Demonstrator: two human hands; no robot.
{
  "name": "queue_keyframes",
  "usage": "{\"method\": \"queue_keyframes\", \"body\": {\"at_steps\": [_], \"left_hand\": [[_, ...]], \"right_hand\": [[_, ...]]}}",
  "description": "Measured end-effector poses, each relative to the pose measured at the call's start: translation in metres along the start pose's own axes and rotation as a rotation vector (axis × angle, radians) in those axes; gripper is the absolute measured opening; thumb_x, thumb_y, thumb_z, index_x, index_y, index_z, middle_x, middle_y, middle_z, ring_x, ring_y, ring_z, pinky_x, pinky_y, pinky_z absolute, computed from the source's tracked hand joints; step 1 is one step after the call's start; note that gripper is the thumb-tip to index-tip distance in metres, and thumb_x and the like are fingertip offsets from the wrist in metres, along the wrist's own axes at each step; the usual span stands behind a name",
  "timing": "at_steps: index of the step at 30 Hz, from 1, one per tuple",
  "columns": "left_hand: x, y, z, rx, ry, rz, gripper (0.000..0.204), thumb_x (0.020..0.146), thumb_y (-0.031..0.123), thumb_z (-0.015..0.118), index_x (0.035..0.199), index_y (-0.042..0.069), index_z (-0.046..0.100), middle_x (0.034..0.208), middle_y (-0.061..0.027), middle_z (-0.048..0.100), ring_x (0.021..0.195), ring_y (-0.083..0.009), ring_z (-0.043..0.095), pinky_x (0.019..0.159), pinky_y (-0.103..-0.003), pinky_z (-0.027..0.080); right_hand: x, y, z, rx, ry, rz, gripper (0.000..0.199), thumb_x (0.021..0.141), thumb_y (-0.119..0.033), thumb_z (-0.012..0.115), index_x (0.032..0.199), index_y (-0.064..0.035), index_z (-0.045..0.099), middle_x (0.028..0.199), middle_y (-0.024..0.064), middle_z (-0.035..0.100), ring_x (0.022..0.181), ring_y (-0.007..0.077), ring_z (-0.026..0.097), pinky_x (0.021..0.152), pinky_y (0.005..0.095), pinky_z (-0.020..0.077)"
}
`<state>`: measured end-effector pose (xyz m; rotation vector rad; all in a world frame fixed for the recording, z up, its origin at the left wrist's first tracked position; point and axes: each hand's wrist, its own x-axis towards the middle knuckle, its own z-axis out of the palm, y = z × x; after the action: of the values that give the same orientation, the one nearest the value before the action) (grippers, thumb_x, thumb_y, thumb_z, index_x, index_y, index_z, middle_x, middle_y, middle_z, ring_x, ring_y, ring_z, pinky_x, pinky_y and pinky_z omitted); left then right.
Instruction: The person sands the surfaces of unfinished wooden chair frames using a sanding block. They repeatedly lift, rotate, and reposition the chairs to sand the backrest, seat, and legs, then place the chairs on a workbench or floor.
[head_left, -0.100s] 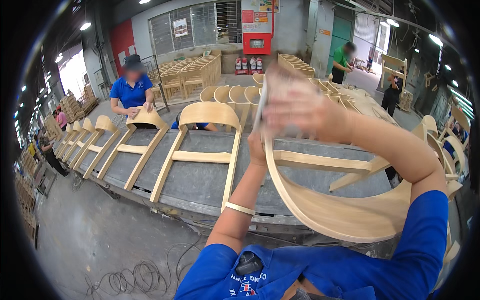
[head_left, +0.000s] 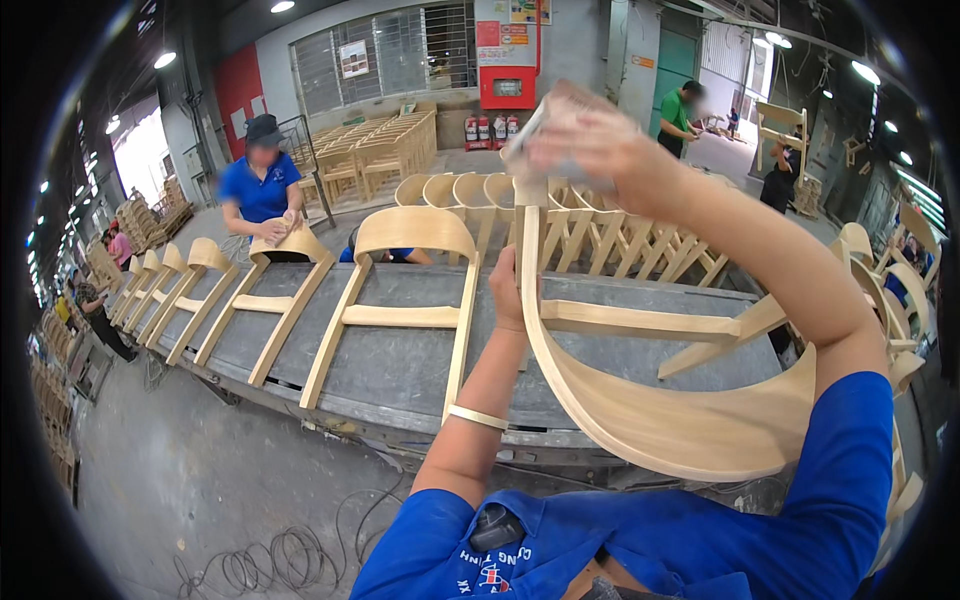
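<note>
Holding one leg of a big wood chair frame (head_left: 690, 420) with the left hand (head_left: 508, 287), curling the fingers around the leg, and hiding the fingertips behind it. Tipping the chair frame up at the right part of the long gray table (head_left: 395, 360), and poking its round back out past the near edge, close to the blue shirt (head_left: 620, 540). Gripping a flat gray-brown pad (head_left: 527, 135) with the right hand (head_left: 600, 150), bending blurry fingers over it, at the top end of that same leg. Reaching over the chair frame with the right arm. Wearing a pale band (head_left: 477, 416) on the left arm. Seeing a second frame (head_left: 415, 230) lying just to the left, with its round back by the far edge and its legs pointing to the near edge. Seeing smaller-looking frames (head_left: 208, 252) lying in a row toward the left end. Sharing the table with a co-worker (head_left: 258, 185) at the far edge, touching another round back with both hands there.
</note>
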<state>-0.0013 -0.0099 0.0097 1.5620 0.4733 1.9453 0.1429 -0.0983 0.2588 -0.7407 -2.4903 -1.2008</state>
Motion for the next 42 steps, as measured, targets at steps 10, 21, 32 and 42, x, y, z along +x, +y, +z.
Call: {"method": "queue_keyframes", "body": {"at_steps": [10,21,32,42], "left_hand": [[-0.012,0.013,0.003,-0.532,0.008,-0.421,0.015,0.093,0.007,0.045,0.096,0.001,0.058,0.067,0.0032,0.047,0.056,-0.0025,0.043,0.048,-0.017,0.033],[0.008,-0.01,-0.013,-0.224,0.036,-0.223,0.034,0.092,0.027,0.039,0.097,-0.001,0.057,0.071,-0.0013,0.05,0.062,-0.0096,0.048,0.054,-0.023,0.038],[0.001,-0.021,-0.045,-0.007,0.03,-0.073,0.055,0.092,0.047,0.032,0.098,-0.002,0.057,0.075,-0.0057,0.054,0.068,-0.0166,0.053,0.06,-0.029,0.044],[-0.01,-0.029,-0.038,0.032,-0.052,0.063,0.075,0.091,0.064,0.026,0.098,-0.003,0.057,0.078,-0.0098,0.057,0.073,-0.023,0.057,0.065,-0.035,0.049]], "right_hand": [[-0.082,0.076,-0.056,-0.126,-0.26,0.629,0.035,0.095,-0.024,0.054,0.124,-0.0037,0.056,0.133,0.0177,0.054,0.123,0.0342,0.049,0.102,0.0408,0.0416],[-0.34,0.031,-0.262,-0.257,0.27,1.309,0.039,0.096,-0.032,0.049,0.118,-0.0018,0.06,0.086,0.0211,0.067,0.086,0.0349,0.064,0.078,0.0413,0.048],[-0.411,-0.101,-0.208,-0.033,0.403,1.52,0.039,0.098,-0.032,0.051,0.114,0.0017,0.062,0.095,0.0167,0.069,0.083,0.0298,0.064,0.079,0.0374,0.0478],[-0.392,-0.087,-0.175,0.417,0.653,1.542,0.042,0.101,-0.032,0.045,0.128,-0.0005,0.054,0.116,0.0118,0.064,0.106,0.0188,0.058,0.095,0.0338,0.043]]}}
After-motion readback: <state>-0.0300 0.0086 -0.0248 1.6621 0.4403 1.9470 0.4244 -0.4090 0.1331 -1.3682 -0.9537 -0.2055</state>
